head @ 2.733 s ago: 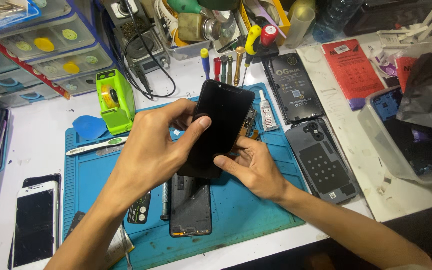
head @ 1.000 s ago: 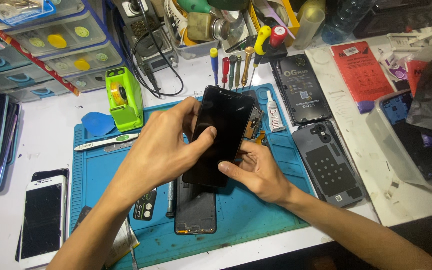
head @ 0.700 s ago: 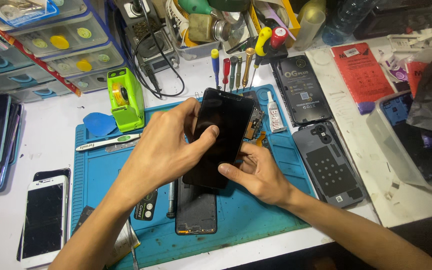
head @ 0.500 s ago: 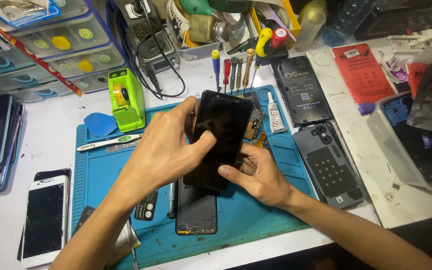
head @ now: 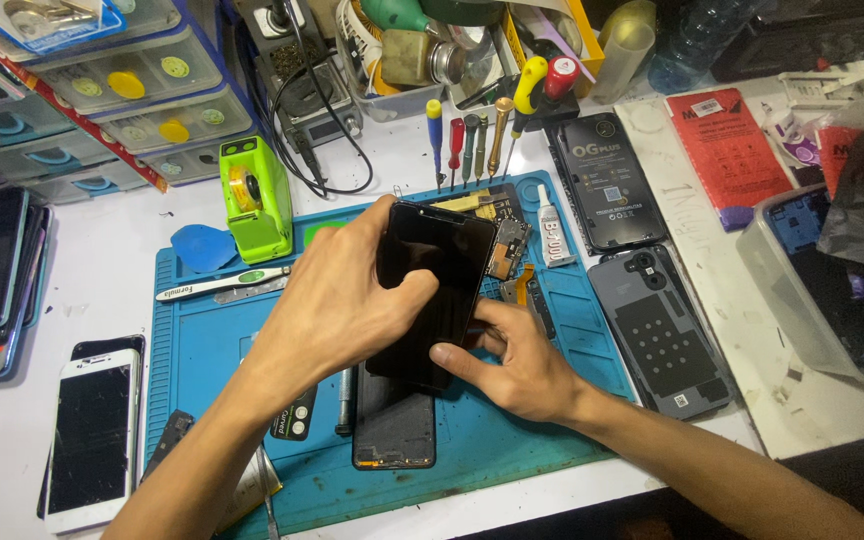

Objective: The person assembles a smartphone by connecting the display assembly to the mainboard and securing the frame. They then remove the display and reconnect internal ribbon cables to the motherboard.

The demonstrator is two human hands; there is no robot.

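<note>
Hands met over a blue mat in the head view, both closed on a black screen held tilted above it. The left hand gripped the screen from the side, thumb pressed across its dark glass and fingers curled over the top edge. The right hand pinched the lower corner, thumb on the front; its other fingers were mostly hidden behind the panel, so how they sat I could not tell. Under the screen lay an open phone frame flat on the mat, its top covered by the screen. A circuit board showed just beside the screen's upper right edge. Near the mat's right edge rested a grey back cover, with a darker back cover beyond it. A green tape dispenser stood at the mat's upper left, a row of screwdrivers behind it. A white phone lay well apart at the left.
</note>
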